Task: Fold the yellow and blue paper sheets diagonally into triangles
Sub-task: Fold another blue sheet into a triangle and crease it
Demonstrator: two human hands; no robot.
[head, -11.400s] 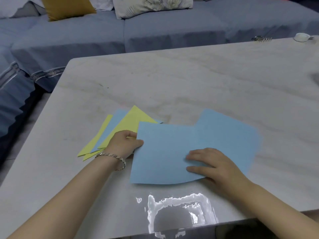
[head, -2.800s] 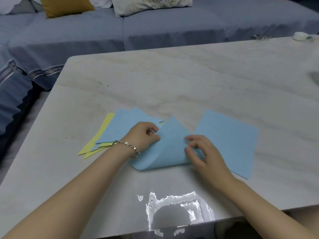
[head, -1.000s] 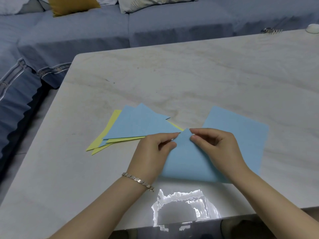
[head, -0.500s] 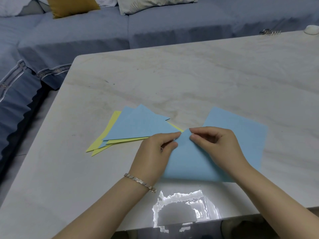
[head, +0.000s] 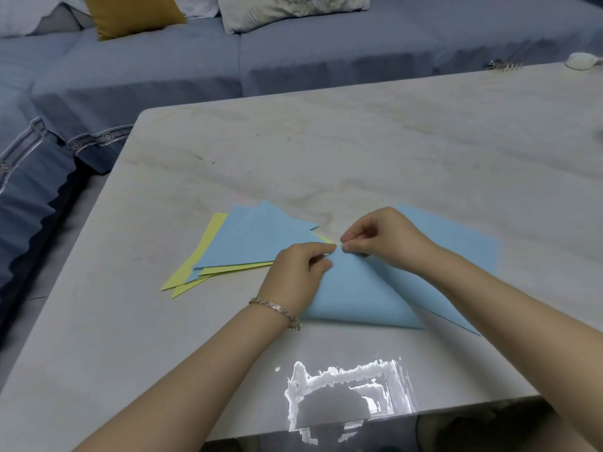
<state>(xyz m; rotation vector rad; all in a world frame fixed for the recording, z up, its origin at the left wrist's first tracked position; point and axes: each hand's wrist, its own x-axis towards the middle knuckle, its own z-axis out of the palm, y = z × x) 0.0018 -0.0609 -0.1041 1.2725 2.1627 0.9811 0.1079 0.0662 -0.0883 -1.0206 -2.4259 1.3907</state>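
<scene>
A blue paper sheet (head: 359, 295) lies folded over into a triangle shape on the marble table (head: 359, 151), its fold along the near edge. My left hand (head: 297, 275) and my right hand (head: 385, 239) both pinch its top corner, fingertips almost touching. Part of another flat blue sheet (head: 463, 246) shows under and behind my right hand. To the left lies a stack of folded triangles (head: 254, 243), blue on top with yellow edges (head: 208, 243) sticking out beneath.
A blue-grey sofa (head: 293, 60) with a mustard cushion (head: 130, 11) runs behind the table. A hair clip (head: 502, 64) and a small white object (head: 582, 61) sit at the far right edge. Glare marks the table's near edge (head: 352, 380).
Since the earliest frame, the flat blue sheet was lifted and folded over. In the last second, both hands stay at the top corner, my right hand shifting slightly up.
</scene>
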